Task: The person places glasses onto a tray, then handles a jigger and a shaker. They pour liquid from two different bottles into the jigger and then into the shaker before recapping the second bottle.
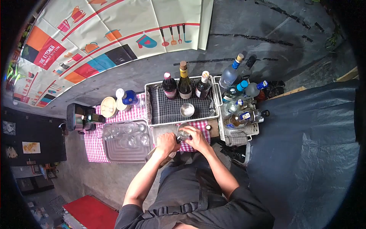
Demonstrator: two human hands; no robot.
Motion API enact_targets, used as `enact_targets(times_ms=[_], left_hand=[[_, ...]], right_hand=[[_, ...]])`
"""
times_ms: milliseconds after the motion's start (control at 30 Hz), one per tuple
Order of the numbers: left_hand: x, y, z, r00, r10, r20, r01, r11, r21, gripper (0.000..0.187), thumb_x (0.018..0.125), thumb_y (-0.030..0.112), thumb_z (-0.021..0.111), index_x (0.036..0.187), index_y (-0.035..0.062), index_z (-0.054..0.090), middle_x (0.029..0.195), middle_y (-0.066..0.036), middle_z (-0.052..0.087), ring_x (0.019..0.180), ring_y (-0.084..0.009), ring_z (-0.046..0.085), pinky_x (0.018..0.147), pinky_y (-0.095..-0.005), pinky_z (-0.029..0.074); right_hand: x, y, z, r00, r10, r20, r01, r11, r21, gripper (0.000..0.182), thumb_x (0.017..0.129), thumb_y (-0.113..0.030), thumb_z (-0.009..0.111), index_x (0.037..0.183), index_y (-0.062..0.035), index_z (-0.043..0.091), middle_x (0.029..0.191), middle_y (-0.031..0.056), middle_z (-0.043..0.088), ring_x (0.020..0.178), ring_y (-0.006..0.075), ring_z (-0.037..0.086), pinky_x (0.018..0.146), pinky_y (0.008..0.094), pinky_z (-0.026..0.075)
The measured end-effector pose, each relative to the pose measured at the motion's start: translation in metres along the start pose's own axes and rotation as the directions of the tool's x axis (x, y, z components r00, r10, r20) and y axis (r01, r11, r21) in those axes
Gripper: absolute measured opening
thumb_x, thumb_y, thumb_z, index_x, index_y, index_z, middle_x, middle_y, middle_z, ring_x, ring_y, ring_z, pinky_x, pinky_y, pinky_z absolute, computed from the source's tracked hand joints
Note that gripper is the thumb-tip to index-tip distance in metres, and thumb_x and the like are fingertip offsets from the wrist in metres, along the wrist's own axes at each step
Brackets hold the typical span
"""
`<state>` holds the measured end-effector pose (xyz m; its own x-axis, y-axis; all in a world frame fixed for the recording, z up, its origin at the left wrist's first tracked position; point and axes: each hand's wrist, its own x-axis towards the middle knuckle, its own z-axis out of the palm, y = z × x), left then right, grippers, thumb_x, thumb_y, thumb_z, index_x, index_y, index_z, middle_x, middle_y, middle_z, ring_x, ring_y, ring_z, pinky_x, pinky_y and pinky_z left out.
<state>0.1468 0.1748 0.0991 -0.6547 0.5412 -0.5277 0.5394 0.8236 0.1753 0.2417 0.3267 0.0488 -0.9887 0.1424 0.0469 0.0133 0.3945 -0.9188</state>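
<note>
My left hand (167, 143) and my right hand (198, 138) meet at the near edge of a small table covered with a red-and-white checked cloth (93, 147). Between them is a small metal cup (184, 132), with my right hand closed around its right side. My left hand grips what looks like a bottle (162, 157), whose body tilts down toward me and is mostly hidden by the hand and forearm. Just beyond the hands stands a white wire basket (149, 110) lined with a dark checked cloth.
The basket holds three wine bottles (185, 86) and a small metal bowl (187, 110). A second basket (251, 129) with several bottles stands on the right. On the left are a metal tray of glasses (114, 154), a blue bottle (130, 98) and a black machine (76, 116). A dark tarp (305, 152) covers the right.
</note>
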Motion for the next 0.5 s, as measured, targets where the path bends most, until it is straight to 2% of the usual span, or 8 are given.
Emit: enact_targets(times_ms=[167,267,333,467,500], left_hand=[[0.0,-0.002,0.003,1.0,0.009,-0.01,-0.009,1.0,-0.011,0.036,0.07,0.034,0.075,0.087,0.002,0.075,0.086,-0.022,0.074,0.085,-0.0337,0.075,0.076,-0.0436,0.06],[0.001,-0.006,0.008,0.997,0.027,-0.076,-0.029,0.999,-0.028,0.035,0.07,0.033,0.075,0.085,0.0011,0.075,0.083,-0.023,0.073,0.083,-0.0357,0.075,0.076,-0.0451,0.06],[0.001,-0.009,0.009,0.992,0.037,-0.118,-0.048,0.995,-0.089,0.036,0.071,0.034,0.075,0.082,0.0,0.075,0.081,-0.024,0.072,0.079,-0.0375,0.074,0.075,-0.0464,0.06],[-0.005,-0.01,0.009,0.988,0.038,-0.149,-0.058,0.989,-0.133,0.035,0.071,0.035,0.075,0.079,0.0007,0.074,0.077,-0.025,0.071,0.077,-0.0379,0.073,0.074,-0.0468,0.059],[-0.006,-0.011,0.009,0.979,0.029,-0.204,-0.067,0.98,-0.186,0.035,0.072,0.035,0.075,0.078,0.001,0.074,0.076,-0.025,0.071,0.076,-0.0379,0.073,0.074,-0.0467,0.059]], right_hand=[[0.001,-0.001,-0.001,1.0,0.017,-0.002,-0.017,0.999,0.041,0.056,0.068,0.008,0.067,0.123,-0.0025,0.066,0.124,0.0174,0.066,0.116,0.0335,0.064,0.101,0.0375,0.052],[-0.001,0.0,-0.001,0.999,0.037,-0.025,-0.035,0.998,0.048,0.055,0.069,0.008,0.069,0.123,-0.0014,0.066,0.125,0.0166,0.067,0.116,0.0289,0.066,0.098,0.0363,0.054],[-0.003,0.007,0.002,0.996,0.08,-0.033,-0.072,0.978,0.194,0.055,0.071,0.009,0.07,0.125,-0.0006,0.065,0.125,0.0146,0.068,0.115,0.0237,0.066,0.094,0.0358,0.056],[-0.006,0.01,0.004,0.997,0.043,-0.061,-0.027,0.971,0.238,0.055,0.072,0.006,0.075,0.126,-0.0002,0.064,0.125,0.0126,0.068,0.113,0.0199,0.066,0.09,0.0354,0.058],[-0.007,0.009,0.002,0.994,0.099,-0.046,-0.08,0.946,0.316,0.056,0.072,0.003,0.078,0.126,-0.0005,0.064,0.126,0.012,0.068,0.114,0.0195,0.066,0.09,0.0363,0.058]])
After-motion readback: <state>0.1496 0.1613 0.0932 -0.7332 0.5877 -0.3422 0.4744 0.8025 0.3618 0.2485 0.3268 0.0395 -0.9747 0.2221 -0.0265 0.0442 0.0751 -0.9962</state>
